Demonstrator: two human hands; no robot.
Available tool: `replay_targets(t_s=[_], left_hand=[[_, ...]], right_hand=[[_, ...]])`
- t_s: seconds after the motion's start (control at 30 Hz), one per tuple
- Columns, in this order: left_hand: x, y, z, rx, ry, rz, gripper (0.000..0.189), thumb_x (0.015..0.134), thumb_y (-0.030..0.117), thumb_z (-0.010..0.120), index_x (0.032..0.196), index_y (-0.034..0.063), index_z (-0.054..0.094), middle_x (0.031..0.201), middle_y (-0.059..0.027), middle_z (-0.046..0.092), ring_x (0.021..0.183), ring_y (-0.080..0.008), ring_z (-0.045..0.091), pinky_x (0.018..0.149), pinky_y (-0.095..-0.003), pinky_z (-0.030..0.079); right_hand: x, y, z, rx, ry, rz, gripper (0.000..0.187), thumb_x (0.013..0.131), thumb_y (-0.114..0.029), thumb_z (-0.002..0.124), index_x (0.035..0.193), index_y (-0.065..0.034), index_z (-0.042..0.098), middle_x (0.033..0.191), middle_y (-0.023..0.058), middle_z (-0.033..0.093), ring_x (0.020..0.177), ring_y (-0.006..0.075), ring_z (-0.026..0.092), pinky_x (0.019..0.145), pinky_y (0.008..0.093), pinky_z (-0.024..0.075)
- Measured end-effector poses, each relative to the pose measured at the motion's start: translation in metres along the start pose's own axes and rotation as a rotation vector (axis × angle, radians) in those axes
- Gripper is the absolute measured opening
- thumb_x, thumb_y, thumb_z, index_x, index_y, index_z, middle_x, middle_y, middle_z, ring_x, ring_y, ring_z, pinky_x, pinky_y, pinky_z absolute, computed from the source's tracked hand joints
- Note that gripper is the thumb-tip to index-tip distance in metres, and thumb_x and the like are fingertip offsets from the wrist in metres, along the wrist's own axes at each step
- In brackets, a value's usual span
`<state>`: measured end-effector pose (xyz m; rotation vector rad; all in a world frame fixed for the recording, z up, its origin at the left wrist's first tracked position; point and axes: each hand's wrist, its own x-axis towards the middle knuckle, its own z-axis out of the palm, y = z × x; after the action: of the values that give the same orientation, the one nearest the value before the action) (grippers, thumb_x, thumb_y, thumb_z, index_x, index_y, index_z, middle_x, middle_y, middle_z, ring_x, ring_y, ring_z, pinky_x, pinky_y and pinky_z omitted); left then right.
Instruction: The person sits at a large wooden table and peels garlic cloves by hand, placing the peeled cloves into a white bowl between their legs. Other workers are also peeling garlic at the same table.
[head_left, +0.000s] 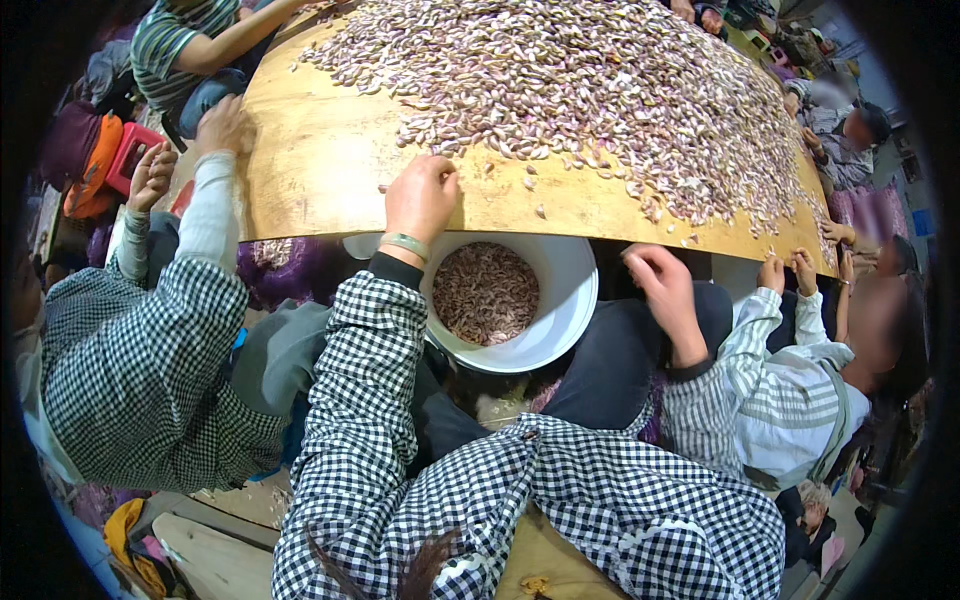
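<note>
Garlic cloves (555, 82) with purple and white skins lie in a broad heap on a wooden table (315, 165). My left hand (422, 196), a bangle at its wrist, bends its fingers over the table's near edge, just below the heap; whether a clove is between the fingertips cannot be told. My right hand (664, 289) is blurred beside the rim of a white bucket (566, 300), thumb and forefinger close together, its contents unclear. The bucket stands between my knees, partly under the table edge. Many small reddish-brown pieces (486, 292), apparently cloves or skins, lie inside it.
A co-worker in a checked smock (142, 360) sits close on the left, one hand at the table. Another in a striped top (787, 405) sits close on the right. More people line the table's far sides. A purple mesh sack (277, 262) stands under the table at left.
</note>
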<state>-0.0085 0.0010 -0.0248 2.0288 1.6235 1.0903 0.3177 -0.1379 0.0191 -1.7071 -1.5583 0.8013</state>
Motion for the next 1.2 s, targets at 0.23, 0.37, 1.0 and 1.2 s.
replay_targets(t_s=[0.23,0.37,1.0,1.2], left_hand=[[0.002,-0.015,-0.008,0.100,-0.009,-0.129,0.014,0.082,0.010,0.068,0.095,0.0041,0.067,0.090,-0.0153,0.064,0.081,-0.0326,0.064,0.074,-0.0407,0.052],[0.006,-0.009,-0.011,0.086,0.045,-0.175,0.014,0.083,0.010,0.070,0.097,0.0056,0.068,0.091,-0.0116,0.064,0.079,-0.0284,0.064,0.072,-0.0373,0.053],[0.011,0.036,0.017,0.028,-0.273,0.174,0.019,0.085,0.016,0.070,0.102,0.0093,0.067,0.103,-0.0073,0.063,0.089,-0.0289,0.065,0.076,-0.0370,0.054],[0.017,0.033,0.017,-0.030,-0.207,0.087,0.025,0.085,0.014,0.070,0.108,0.0092,0.066,0.109,-0.0104,0.061,0.096,-0.0316,0.063,0.081,-0.0385,0.054]], right_hand=[[0.155,-0.072,0.115,-0.116,-0.124,-0.323,0.024,0.090,-0.019,0.065,0.106,-0.0009,0.067,0.101,0.0152,0.067,0.090,0.0281,0.065,0.081,0.0363,0.0519],[0.193,-0.062,0.103,-0.523,0.203,-0.292,0.033,0.090,-0.023,0.065,0.118,-0.0045,0.064,0.118,0.0129,0.063,0.113,0.0332,0.056,0.096,0.0441,0.0453],[0.178,-0.048,0.078,-0.382,0.146,-0.189,0.047,0.089,-0.022,0.064,0.131,-0.0029,0.056,0.135,0.0207,0.055,0.126,0.0361,0.051,0.107,0.0446,0.0398],[0.202,-0.063,0.111,-0.690,-0.085,-0.182,0.062,0.095,-0.045,0.055,0.144,-0.0096,0.045,0.149,0.0205,0.042,0.143,0.0360,0.031,0.112,0.0563,0.0277]])
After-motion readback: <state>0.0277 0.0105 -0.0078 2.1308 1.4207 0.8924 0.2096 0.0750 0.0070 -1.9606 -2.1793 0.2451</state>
